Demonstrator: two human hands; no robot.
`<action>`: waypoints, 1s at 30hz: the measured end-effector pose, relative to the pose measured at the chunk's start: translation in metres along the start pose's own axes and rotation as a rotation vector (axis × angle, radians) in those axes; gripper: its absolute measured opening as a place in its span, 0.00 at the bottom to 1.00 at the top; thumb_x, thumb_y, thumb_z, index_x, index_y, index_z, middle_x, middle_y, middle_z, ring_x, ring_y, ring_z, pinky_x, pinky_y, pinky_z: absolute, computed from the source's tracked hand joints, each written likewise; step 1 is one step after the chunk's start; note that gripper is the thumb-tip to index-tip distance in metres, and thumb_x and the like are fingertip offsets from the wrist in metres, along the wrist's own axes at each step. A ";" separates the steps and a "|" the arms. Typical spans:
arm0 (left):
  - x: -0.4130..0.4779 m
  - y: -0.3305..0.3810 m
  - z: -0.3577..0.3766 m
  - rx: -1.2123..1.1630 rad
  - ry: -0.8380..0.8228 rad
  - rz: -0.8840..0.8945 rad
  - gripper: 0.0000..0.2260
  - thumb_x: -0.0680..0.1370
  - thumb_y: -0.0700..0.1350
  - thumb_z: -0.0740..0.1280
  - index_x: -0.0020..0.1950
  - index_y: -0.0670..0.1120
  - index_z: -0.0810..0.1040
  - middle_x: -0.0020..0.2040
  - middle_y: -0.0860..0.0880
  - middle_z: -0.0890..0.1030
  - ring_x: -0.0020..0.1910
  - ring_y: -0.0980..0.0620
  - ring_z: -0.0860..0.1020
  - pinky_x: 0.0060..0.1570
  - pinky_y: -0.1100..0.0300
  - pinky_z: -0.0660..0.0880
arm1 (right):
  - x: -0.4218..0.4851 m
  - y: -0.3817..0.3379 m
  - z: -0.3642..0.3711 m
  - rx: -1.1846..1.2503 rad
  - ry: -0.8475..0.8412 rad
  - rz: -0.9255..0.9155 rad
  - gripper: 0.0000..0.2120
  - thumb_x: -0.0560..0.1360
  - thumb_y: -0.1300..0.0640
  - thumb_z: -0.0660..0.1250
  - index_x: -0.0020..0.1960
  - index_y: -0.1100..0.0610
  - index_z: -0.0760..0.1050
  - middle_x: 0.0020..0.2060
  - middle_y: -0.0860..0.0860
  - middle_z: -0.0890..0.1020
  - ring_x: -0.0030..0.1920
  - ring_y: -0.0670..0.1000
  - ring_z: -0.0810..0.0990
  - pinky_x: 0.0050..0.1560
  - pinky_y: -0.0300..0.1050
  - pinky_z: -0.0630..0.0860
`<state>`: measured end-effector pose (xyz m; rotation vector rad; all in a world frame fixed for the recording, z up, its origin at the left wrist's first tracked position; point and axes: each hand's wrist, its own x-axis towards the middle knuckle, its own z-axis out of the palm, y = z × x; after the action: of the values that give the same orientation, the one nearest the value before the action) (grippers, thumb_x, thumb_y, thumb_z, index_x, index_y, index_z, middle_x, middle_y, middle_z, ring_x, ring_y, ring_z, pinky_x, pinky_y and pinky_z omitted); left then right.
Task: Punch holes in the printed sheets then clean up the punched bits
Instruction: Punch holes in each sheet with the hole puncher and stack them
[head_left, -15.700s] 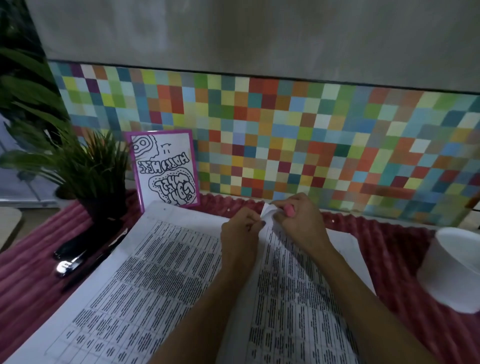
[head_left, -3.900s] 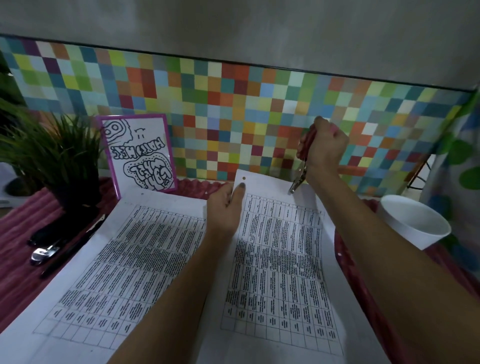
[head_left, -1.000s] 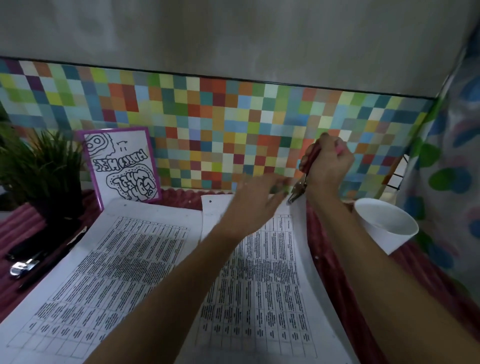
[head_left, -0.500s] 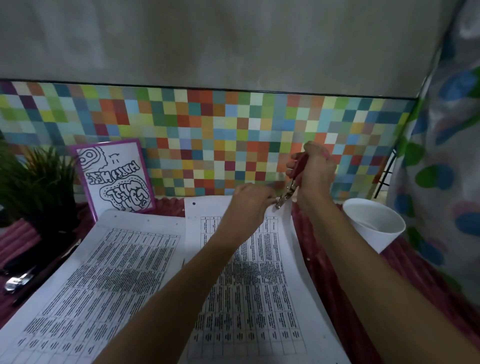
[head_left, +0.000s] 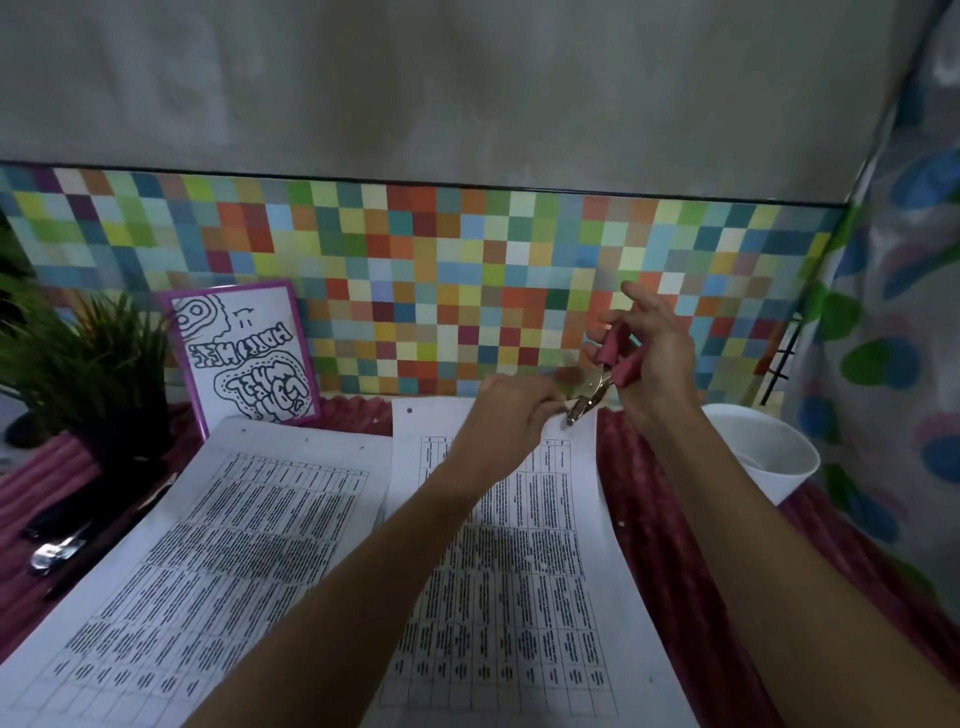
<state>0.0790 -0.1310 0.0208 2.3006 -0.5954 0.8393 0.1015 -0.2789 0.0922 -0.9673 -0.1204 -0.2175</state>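
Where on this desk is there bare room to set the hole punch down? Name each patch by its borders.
Bare red cloth runs between the right sheet and the white cup, widening toward you. The left side is crowded: plant, stapler, left sheet.

Both bare forearms reach forward, the left angling toward the right. The left hand (head_left: 511, 410) lies knuckles up, its blurred fingertips apparently pinching the sheet (head_left: 545, 571) at its far corner. The right hand (head_left: 657, 364), just beside it and higher, holds the hole punch (head_left: 597, 382) by its red handles, index finger lifted.
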 end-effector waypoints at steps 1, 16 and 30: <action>-0.001 -0.001 0.000 -0.005 0.007 -0.006 0.06 0.79 0.45 0.66 0.48 0.45 0.82 0.41 0.53 0.83 0.40 0.53 0.78 0.55 0.57 0.64 | 0.000 -0.001 -0.001 -0.026 0.043 -0.013 0.19 0.75 0.71 0.58 0.63 0.60 0.74 0.33 0.54 0.81 0.35 0.56 0.78 0.35 0.46 0.77; 0.017 0.013 -0.018 -0.034 0.238 0.086 0.06 0.80 0.40 0.64 0.48 0.42 0.80 0.42 0.49 0.81 0.42 0.51 0.76 0.47 0.54 0.71 | -0.024 -0.007 -0.033 -1.285 -0.319 0.294 0.11 0.68 0.59 0.77 0.45 0.64 0.79 0.40 0.55 0.81 0.38 0.51 0.79 0.39 0.42 0.73; -0.020 -0.008 -0.084 -0.676 0.313 -0.622 0.22 0.74 0.53 0.73 0.56 0.38 0.73 0.48 0.43 0.79 0.45 0.52 0.75 0.44 0.58 0.74 | -0.039 -0.066 -0.002 -0.754 -0.092 -0.236 0.07 0.71 0.58 0.71 0.39 0.57 0.74 0.35 0.58 0.74 0.36 0.53 0.73 0.39 0.48 0.72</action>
<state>0.0351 -0.0644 0.0552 1.5466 0.0081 0.5536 0.0481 -0.3115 0.1364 -1.7165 -0.2470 -0.4530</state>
